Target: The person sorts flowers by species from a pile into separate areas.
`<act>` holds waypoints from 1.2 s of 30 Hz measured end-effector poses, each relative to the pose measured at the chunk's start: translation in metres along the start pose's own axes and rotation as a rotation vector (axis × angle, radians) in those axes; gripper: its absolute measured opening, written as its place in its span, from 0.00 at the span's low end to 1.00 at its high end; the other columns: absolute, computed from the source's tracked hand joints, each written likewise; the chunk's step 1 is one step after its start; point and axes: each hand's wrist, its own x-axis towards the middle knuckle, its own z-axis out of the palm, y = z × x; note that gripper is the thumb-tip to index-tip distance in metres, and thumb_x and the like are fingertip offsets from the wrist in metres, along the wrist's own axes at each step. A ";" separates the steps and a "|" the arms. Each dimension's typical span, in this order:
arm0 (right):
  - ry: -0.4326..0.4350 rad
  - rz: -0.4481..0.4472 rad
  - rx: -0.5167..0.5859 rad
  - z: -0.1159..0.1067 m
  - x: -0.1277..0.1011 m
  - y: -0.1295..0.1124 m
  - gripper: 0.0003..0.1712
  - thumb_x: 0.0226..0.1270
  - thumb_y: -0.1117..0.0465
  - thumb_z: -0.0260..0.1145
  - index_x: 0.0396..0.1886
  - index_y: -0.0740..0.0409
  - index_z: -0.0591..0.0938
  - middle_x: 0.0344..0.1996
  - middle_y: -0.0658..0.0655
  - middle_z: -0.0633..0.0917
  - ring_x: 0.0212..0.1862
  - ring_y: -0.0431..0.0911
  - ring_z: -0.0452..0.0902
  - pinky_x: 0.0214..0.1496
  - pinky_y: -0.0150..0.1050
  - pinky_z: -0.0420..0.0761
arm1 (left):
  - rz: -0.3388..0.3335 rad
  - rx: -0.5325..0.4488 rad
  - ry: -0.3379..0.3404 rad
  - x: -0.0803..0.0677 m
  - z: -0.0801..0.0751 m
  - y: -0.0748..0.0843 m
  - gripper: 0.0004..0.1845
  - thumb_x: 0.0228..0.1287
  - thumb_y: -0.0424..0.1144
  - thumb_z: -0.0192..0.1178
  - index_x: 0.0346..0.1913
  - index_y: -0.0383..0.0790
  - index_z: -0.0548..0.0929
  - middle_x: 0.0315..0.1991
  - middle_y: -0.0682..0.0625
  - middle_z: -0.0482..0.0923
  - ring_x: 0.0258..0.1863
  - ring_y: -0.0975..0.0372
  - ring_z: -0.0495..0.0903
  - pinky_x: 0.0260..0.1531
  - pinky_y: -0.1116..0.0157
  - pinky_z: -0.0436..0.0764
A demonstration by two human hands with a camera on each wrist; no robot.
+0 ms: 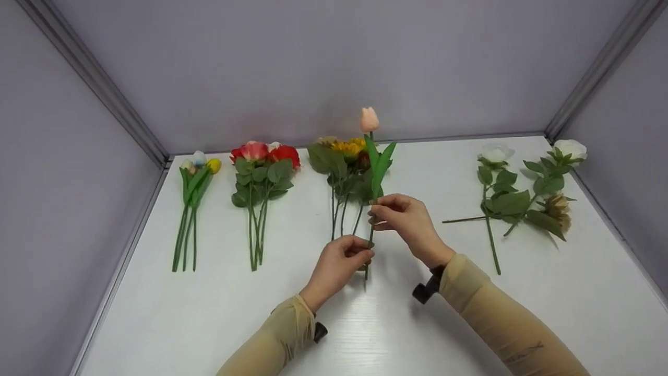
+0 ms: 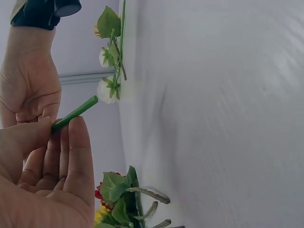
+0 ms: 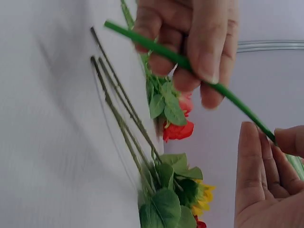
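A pink tulip (image 1: 369, 120) with long green leaves stands nearly upright above the table, held by both hands. My right hand (image 1: 412, 222) pinches its stem just below the leaves. Lower down, my left hand (image 1: 339, 261) pinches the same stem between thumb and fingers. In the left wrist view the cut end of the green stem (image 2: 76, 113) sticks out past the left thumb. The right wrist view shows the stem (image 3: 152, 46) running slantwise from one hand to the other. Behind the tulip lies a bunch with a yellow sunflower (image 1: 348, 148), partly hidden by the leaves and hands.
On the white table (image 1: 141, 313), a small tulip bunch (image 1: 194, 190) lies far left, beside red and pink flowers (image 1: 265, 180). At the right, white roses (image 1: 496, 154) and a brownish flower (image 1: 558, 211) lie loosely crossed. Grey panels (image 1: 334, 68) enclose the back and sides.
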 end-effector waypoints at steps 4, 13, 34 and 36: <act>0.006 0.017 0.045 0.005 0.000 0.001 0.19 0.69 0.61 0.72 0.52 0.71 0.82 0.44 0.66 0.86 0.46 0.56 0.87 0.49 0.49 0.87 | -0.013 -0.008 0.002 -0.001 0.000 -0.004 0.12 0.69 0.36 0.68 0.50 0.32 0.85 0.39 0.48 0.86 0.38 0.56 0.86 0.40 0.61 0.87; -0.014 0.021 0.030 0.005 0.001 0.003 0.20 0.70 0.61 0.71 0.54 0.72 0.81 0.45 0.66 0.87 0.47 0.56 0.86 0.50 0.49 0.87 | -0.002 -0.065 0.060 0.000 0.001 -0.005 0.13 0.71 0.37 0.66 0.53 0.33 0.85 0.41 0.47 0.85 0.42 0.54 0.85 0.41 0.60 0.87; -0.037 -0.026 -0.041 0.033 0.008 0.014 0.18 0.72 0.60 0.70 0.55 0.67 0.83 0.45 0.64 0.86 0.46 0.54 0.86 0.49 0.46 0.87 | 0.018 0.118 0.126 -0.006 -0.038 -0.004 0.11 0.71 0.41 0.67 0.49 0.37 0.87 0.40 0.51 0.85 0.37 0.58 0.84 0.35 0.61 0.86; -0.066 -0.058 -0.105 0.039 0.008 0.015 0.18 0.74 0.59 0.68 0.56 0.65 0.83 0.47 0.63 0.86 0.47 0.53 0.86 0.50 0.44 0.87 | 0.013 0.166 0.162 -0.010 -0.054 -0.003 0.11 0.70 0.41 0.67 0.49 0.39 0.87 0.39 0.52 0.85 0.37 0.58 0.84 0.35 0.61 0.86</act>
